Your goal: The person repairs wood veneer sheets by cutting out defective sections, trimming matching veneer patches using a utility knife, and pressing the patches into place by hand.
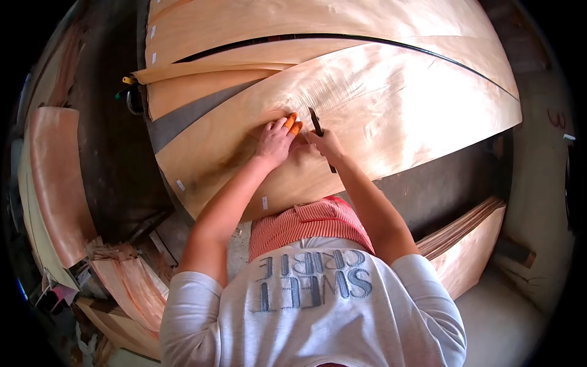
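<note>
A large, pale wood veneer sheet (391,110) lies before me, its near edge at my waist. My left hand (277,144) rests on it with fingers stretched forward, two of them in orange finger covers (293,124). A small white patch shows by those fingertips, too small to make out. My right hand (327,145) is closed around a slim black cutter knife (316,124). The knife's far end points away from me over the sheet, just right of my left fingertips. Whether its tip touches the veneer I cannot tell.
Another veneer sheet (306,18) lies beyond a dark curved gap. Folded veneer strips (208,76) lie at the table's left. Veneer stacks stand low at right (471,244) and lower left (131,281). A curved brown sheet (58,177) leans at far left.
</note>
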Demonstrator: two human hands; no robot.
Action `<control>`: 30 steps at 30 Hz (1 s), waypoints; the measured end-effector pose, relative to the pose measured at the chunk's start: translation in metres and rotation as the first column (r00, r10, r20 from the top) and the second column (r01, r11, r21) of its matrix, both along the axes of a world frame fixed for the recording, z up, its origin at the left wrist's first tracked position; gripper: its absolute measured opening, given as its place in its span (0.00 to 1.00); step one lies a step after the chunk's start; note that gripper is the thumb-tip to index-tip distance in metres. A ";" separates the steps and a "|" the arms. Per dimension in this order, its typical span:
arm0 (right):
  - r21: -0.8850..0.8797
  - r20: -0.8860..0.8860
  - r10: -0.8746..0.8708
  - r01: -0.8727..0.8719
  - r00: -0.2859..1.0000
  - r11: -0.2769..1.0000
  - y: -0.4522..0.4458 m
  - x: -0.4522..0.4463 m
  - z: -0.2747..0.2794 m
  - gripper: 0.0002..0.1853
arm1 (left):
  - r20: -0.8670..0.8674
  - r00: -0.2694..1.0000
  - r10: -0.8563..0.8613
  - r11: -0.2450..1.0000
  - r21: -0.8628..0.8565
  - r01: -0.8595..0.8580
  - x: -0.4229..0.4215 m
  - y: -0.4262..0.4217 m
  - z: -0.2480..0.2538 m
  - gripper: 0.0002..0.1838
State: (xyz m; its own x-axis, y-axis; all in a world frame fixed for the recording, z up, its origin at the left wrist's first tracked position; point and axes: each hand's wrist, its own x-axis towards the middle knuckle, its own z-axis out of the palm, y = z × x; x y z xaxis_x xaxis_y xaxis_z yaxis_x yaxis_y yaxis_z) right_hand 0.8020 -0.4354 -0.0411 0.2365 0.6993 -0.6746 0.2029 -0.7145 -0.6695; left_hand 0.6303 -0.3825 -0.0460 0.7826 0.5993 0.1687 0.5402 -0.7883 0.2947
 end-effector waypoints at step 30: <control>0.332 -0.221 0.152 -0.072 0.963 0.940 0.068 -0.061 0.009 0.10 | 0.218 0.894 0.391 0.914 -0.203 -0.351 -0.031 -0.032 -0.011 0.36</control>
